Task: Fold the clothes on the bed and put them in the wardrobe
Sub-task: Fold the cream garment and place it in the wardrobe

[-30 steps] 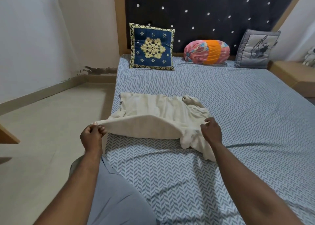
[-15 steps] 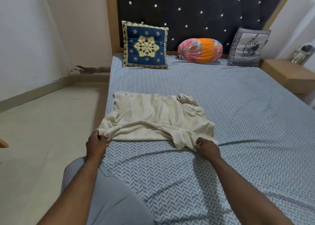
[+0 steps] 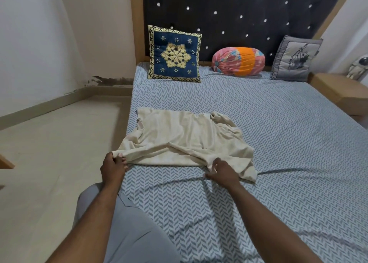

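The bed (image 3: 278, 143) fills most of your view, covered in a blue-grey herringbone sheet that wrinkles toward the near edge, and it runs away from you to a dark padded headboard (image 3: 239, 13) dotted with bright studs. To the left lies the pale floor (image 3: 49, 153), meeting a white wall. The cream garment (image 3: 185, 139) is spread on the left half of the bed, roughly midway between you and the cushions; its far part lies fairly flat, its right side is bunched into folds, and its near left corner is drawn out toward the mattress edge. Against the headboard lean a blue cushion (image 3: 174, 54) with a gold star pattern on the left, a pink and orange bolster (image 3: 238, 61) in the middle, and a grey cushion (image 3: 294, 59) on the right. A wooden bedside stand (image 3: 338, 89) sits just beyond the bed's far right side. Your left hand (image 3: 113, 168) is at the bed's left edge, its fingers (image 3: 120, 159) curled and pinching the garment's near left corner. Your right hand (image 3: 223, 170) rests on the garment's near edge, fingers loosely spread over the fabric and gripping nothing. Your grey trouser leg (image 3: 129, 233) shows at the near left. A small white figurine (image 3: 358, 67) stands on the stand.
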Available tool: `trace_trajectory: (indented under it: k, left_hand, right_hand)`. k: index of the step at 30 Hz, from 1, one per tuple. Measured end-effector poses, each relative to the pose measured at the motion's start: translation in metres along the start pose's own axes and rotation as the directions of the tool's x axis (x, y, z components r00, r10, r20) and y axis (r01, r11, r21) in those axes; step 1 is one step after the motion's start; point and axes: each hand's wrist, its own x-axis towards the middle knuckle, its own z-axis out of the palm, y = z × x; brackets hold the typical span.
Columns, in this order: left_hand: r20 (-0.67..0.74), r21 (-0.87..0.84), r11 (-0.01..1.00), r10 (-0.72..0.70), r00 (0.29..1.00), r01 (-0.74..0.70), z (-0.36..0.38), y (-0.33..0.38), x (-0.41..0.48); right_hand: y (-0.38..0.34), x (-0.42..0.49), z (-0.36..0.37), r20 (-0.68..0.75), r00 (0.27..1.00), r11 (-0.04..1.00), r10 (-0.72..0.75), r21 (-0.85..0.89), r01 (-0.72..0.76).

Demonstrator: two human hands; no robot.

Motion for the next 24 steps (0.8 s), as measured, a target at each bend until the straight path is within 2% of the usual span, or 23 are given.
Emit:
trace_trajectory:
  k: [3,8,10,11,12,13,15,16,18,19,21,22,24]
  left_hand:
    - [0.001,-0.065,0.998,-0.022,1.0,0.022,-0.003,-0.009,0.008]
    - [-0.049,-0.165,0.983,-0.088,0.995,0.079,-0.001,-0.021,0.021]
    - [-0.089,-0.157,0.984,-0.101,0.991,0.086,0.002,-0.026,0.025]
    - [-0.106,-0.146,0.985,-0.106,0.989,0.09,0.003,-0.029,0.028]
    - [-0.112,-0.14,0.985,-0.114,0.987,0.098,0.004,-0.032,0.031]
    - [-0.123,-0.129,0.986,-0.125,0.984,0.109,0.005,-0.033,0.033]
    - [-0.137,-0.1,0.987,-0.138,0.981,0.125,0.002,-0.023,0.028]
    - [-0.13,-0.087,0.988,-0.137,0.982,0.126,0.001,-0.019,0.025]
    - [-0.112,-0.034,0.991,-0.129,0.985,0.126,0.0,-0.017,0.023]
    - [-0.104,-0.016,0.993,-0.122,0.987,0.121,0.001,-0.018,0.024]
    - [-0.086,0.005,0.993,-0.116,0.99,0.117,0.0,-0.019,0.023]
    - [-0.084,0.013,0.994,-0.111,0.99,0.112,0.0,-0.02,0.024]
    - [-0.088,0.028,0.993,-0.111,0.99,0.114,0.0,-0.021,0.025]
  right_hand:
    - [0.002,0.002,0.016,-0.113,0.993,0.993,-0.042,-0.111,0.03]
    - [0.004,0.018,-0.04,-0.234,0.97,0.997,0.06,0.062,-0.047]
    - [0.013,0.025,-0.075,-0.127,0.991,0.985,0.045,0.171,-0.023]
    - [0.016,0.024,-0.094,-0.024,0.997,0.942,0.075,0.328,-0.063]
    - [0.021,0.02,-0.109,0.089,0.99,0.873,0.105,0.469,-0.135]
    - [0.027,0.019,-0.121,0.219,0.964,0.812,0.151,0.529,-0.247]
    - [0.04,0.028,-0.129,0.33,0.91,0.872,0.253,0.329,-0.362]
    - [0.045,0.03,-0.127,0.288,0.914,0.929,0.286,0.152,-0.339]
    - [0.051,0.031,-0.116,0.05,0.962,0.958,0.27,-0.12,-0.262]
    - [0.053,0.029,-0.11,-0.061,0.969,0.959,0.241,-0.139,-0.247]
    - [0.054,0.021,-0.096,-0.248,0.957,0.985,0.154,-0.041,-0.169]
    - [0.055,0.019,-0.091,-0.293,0.951,0.995,0.101,0.02,-0.099]
    - [0.047,0.013,-0.082,-0.242,0.97,0.984,0.009,0.176,0.035]
